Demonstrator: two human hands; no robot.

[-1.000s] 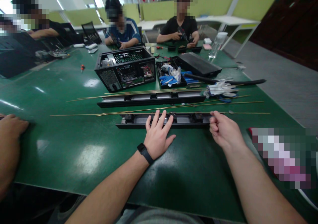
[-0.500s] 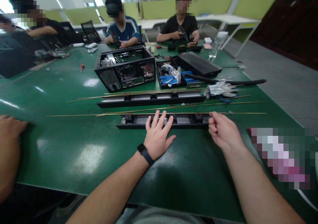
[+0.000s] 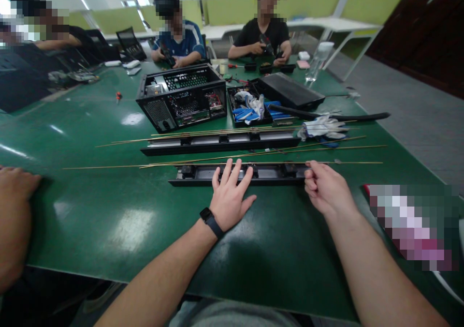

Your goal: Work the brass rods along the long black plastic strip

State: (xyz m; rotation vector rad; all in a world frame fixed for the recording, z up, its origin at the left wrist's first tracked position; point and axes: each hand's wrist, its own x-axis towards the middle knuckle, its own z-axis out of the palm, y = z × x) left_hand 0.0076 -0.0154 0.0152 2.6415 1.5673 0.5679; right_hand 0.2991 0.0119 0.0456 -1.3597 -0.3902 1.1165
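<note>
A long black channel (image 3: 203, 182) with a grey inner face and dark blocks lies lengthwise in front of me. My left hand (image 3: 231, 194), wearing a black watch, rests across its middle with the fingers spread. At the channel's right end, my right hand (image 3: 324, 184) pinches a thin brass rod (image 3: 101, 168) between thumb and forefinger. This rod runs along the channel's far edge and sticks out beyond both ends. Several more brass rods (image 3: 340, 147) lie just behind. Farther back is a second black channel (image 3: 217, 148), with rods along it.
Behind stand an open black computer case (image 3: 181, 97), a tray with blue-and-white gloves (image 3: 250, 108) and a flat black box (image 3: 290, 92). More gloves (image 3: 322, 127) lie at right. Another person's arm (image 3: 14, 215) rests at left; co-workers sit across the green table (image 3: 94, 249).
The pinched brass rod has slid slightly left; its left end reaches farther out and its right end has drawn in. Both my hands have stayed nearly in place.
</note>
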